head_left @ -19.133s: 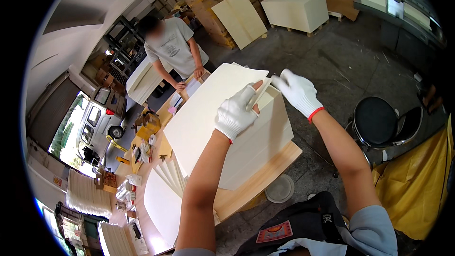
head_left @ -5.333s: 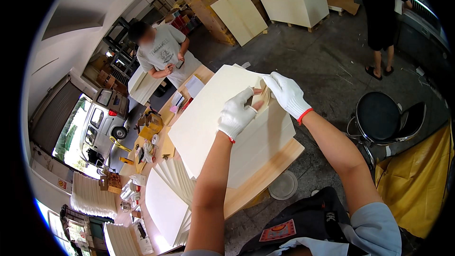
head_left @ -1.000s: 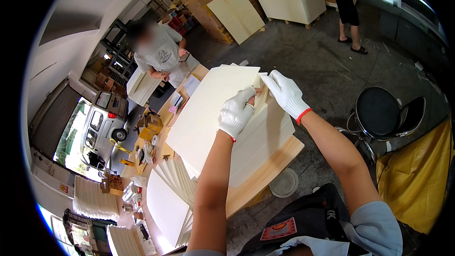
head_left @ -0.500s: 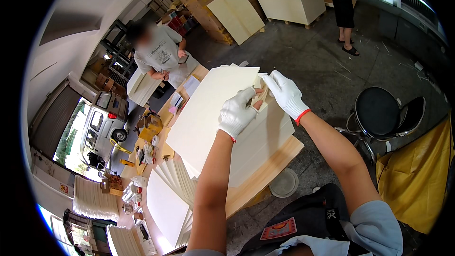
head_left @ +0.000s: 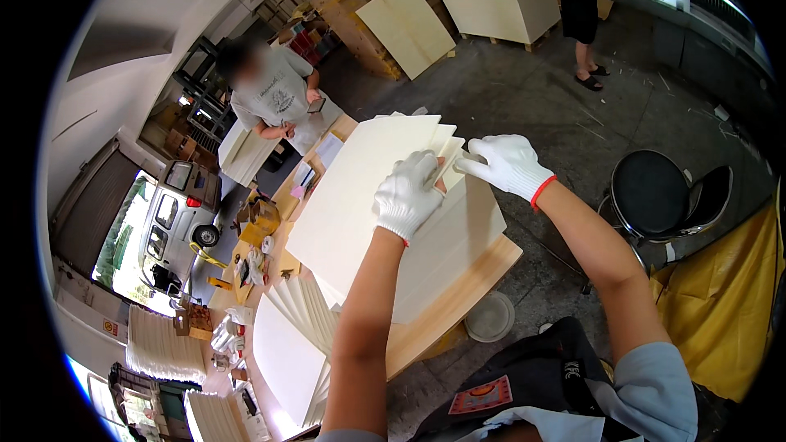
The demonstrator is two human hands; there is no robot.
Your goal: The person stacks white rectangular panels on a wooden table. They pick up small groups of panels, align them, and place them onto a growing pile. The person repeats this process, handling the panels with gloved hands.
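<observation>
A tall stack of white boards (head_left: 360, 180) stands on the wooden table in front of me, its upper boards fanned apart at the right corner. My left hand (head_left: 409, 194), in a white glove with bare fingertips, is closed over the right edge of the upper boards, fingers bent around it. My right hand (head_left: 509, 165), in a white glove with a red cuff, is just right of the fanned corner. Its fingers are bent, the thumb stretched toward the board edges with a small gap between; whether the thumb touches is unclear.
The wooden table (head_left: 483, 274) also bears fanned white sheets (head_left: 286, 352) at near left and a cardboard box (head_left: 260, 217). A person (head_left: 278, 90) stands across the table; another (head_left: 580, 8) is at the far right. A black stool (head_left: 651, 192) and a lidded bucket (head_left: 490, 317) stand right.
My right hand has shifted slightly right and its fingers have bent. My left hand has moved a little left, and the upper boards' corners are more spread apart.
</observation>
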